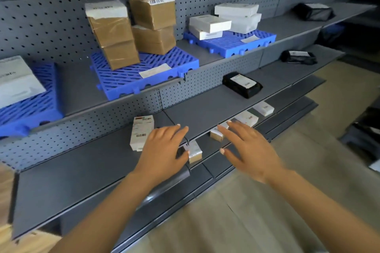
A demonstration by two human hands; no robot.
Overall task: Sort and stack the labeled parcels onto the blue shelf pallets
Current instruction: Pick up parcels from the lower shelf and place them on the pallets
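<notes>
Sorted so far: brown taped cardboard parcels [131, 33] stacked in two columns on the middle blue slatted plastic pallet [156, 80]; flat white boxes [226, 18] piled on the right blue pallet [246, 43]; a pale grey-white parcel [18, 80] lying on the left blue pallet [30, 109], all on the upper grey metal shelf [78, 88].
Left to sort: a small white labelled box [141, 132] standing on the middle shelf [82, 166]; four small white-and-tan boxes [194, 151] strung along the lower shelf [285, 99]; three black wrapped parcels [242, 84] off any pallet, further right.
Left hand [164, 148]: grip wide, fingers spread, holding nothing, just beside the small white labelled box; contact unclear.
Right hand [248, 146]: grip wide and empty, hovering above the lower-shelf boxes.
Progress: seemingly past the midpoint, with about eight loose parcels waiting; likely next pick the labelled box.
</notes>
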